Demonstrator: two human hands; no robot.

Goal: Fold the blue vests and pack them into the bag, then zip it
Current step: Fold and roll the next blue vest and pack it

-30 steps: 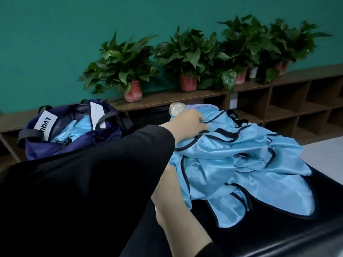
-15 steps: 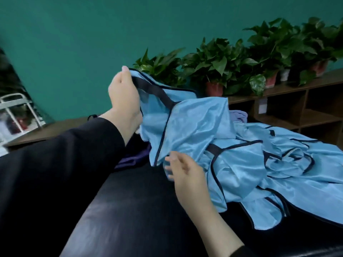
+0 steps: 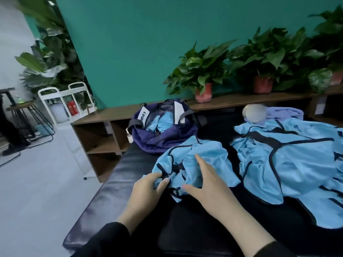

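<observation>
Your left hand [image 3: 146, 190] pinches the near-left edge of a crumpled blue vest [image 3: 196, 164], thumb and fingers curled into the fabric right by a knot of its black trim. Your right hand [image 3: 207, 180] lies flat on the same vest just right of the left hand, fingers straight and spread, pressing the cloth down, holding nothing. That vest sits bunched on the black padded bench [image 3: 115, 182], not folded. Taking this vest as landmark: just beyond it, touching or almost touching its far edge, stands the dark purple bag [image 3: 167, 134], unzipped, mouth gaping, with blue vest fabric showing inside and a white label with black letters on its left strap. To the right of the held vest, apart across a strip of bare bench, lies a bigger heap of blue vests [image 3: 289, 164], loose and tangled, black trim running through it. Beyond that heap, a pale roundish blurred object [image 3: 254, 114] and a lilac cloth [image 3: 285, 113]; can't tell what either is. Behind the bag runs a low wooden shelf [image 3: 104, 115] against the teal wall, carrying potted plants [image 3: 202, 71] in reddish pots. Far left of the vest, on the pale floor, a white metal rack [image 3: 61, 101] and stools.
</observation>
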